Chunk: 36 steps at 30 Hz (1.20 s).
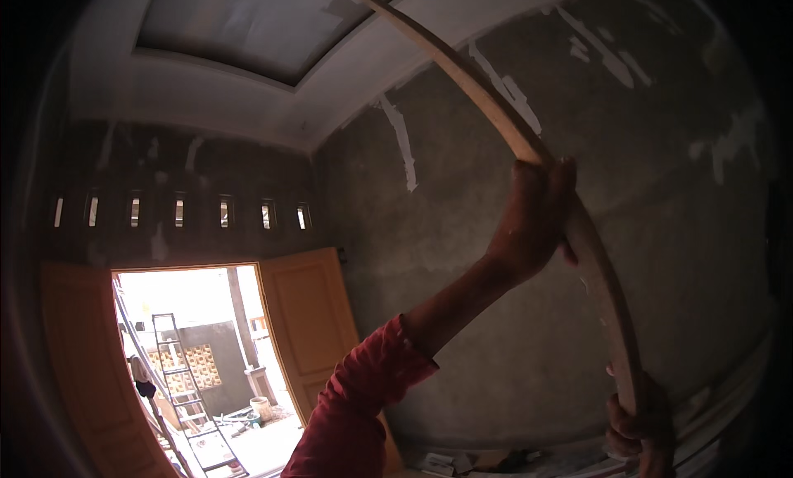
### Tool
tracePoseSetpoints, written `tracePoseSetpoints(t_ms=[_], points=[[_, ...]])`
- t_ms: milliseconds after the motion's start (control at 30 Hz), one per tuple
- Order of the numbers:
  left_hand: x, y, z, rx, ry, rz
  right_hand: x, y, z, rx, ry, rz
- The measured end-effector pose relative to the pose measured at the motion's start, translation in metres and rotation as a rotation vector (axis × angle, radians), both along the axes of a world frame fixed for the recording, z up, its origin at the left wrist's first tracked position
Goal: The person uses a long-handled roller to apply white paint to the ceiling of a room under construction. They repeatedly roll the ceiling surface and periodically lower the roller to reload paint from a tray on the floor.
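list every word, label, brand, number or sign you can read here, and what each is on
None: no readable text shows anywhere.
The wooden pole held by the left hand and right hand shows no lettering.
The pale streaks on the wall are not writing.
Items outside the doorway are too small to check.
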State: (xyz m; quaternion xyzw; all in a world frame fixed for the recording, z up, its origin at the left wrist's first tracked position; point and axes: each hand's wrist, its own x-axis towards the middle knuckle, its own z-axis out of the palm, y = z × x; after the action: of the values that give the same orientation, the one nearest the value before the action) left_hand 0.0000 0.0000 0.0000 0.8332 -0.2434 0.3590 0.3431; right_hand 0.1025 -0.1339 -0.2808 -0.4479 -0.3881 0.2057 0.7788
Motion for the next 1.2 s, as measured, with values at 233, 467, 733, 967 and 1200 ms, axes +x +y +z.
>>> tracePoseSetpoints(t_ms=[233, 467, 733, 967, 1200], points=[[-0.046, 0.050, -0.006, -0.113, -0.044, 0.125, -0.050, 0.015, 0.038, 0.058, -0.098, 0.242], [-0.071, 0.115, 0.040, -0.039, -0.272, 0.283, -0.080, 0.087, 0.079, 0.161, -0.107, 0.405], [-0.117, 0.220, 0.087, -0.265, -0.343, 0.354, -0.114, 0.190, 0.137, 0.214, -0.187, 0.520], [-0.155, 0.311, 0.140, -0.246, -0.317, 0.414, -0.138, 0.267, 0.184, 0.257, -0.318, 0.577], [-0.163, 0.364, 0.175, -0.336, -0.414, 0.401, -0.143, 0.308, 0.215, 0.253, -0.376, 0.612]])
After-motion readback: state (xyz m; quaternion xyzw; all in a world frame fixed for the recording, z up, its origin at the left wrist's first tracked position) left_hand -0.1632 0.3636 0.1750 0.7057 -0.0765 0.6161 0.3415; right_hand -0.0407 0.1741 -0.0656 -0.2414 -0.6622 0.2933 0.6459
